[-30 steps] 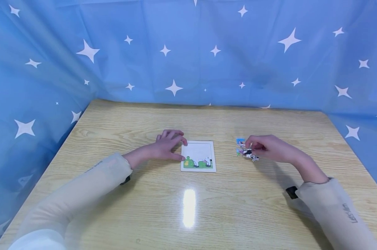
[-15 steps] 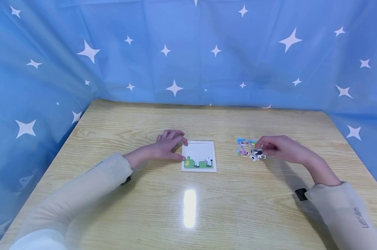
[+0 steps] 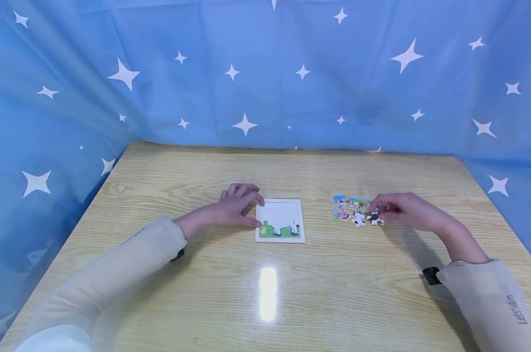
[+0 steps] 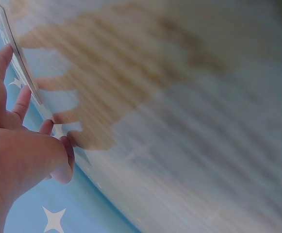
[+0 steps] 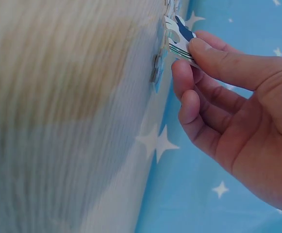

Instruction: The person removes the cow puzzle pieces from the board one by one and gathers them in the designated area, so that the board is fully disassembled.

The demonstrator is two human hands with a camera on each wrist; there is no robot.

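Note:
In the head view my left hand [image 3: 239, 208] rests at the left edge of a square puzzle board [image 3: 278, 210], with spread fingers. Its thumb and index finger touch the board's rim. The lower row of the board shows green grass, a yellow chick and white animal legs; the upper part is plain white. My right hand [image 3: 401, 210] pinches a black-and-white puzzle piece [image 5: 182, 36] between thumb and fingers, at the right end of a cluster of loose pieces. A white puzzle piece with dark spots [image 3: 358, 218] lies just left of it.
More loose puzzle pieces lie in the cluster: one pink [image 3: 343, 214], one blue-topped [image 3: 339, 200] and one with green and yellow [image 3: 357, 202]. The wooden table [image 3: 181, 283] ends at a blue star-patterned curtain [image 3: 265, 88] behind and at the sides.
My right hand has shifted to the right with the black-and-white piece, uncovering other pieces and leaving the spotted one apart. My left hand and the board have stayed put.

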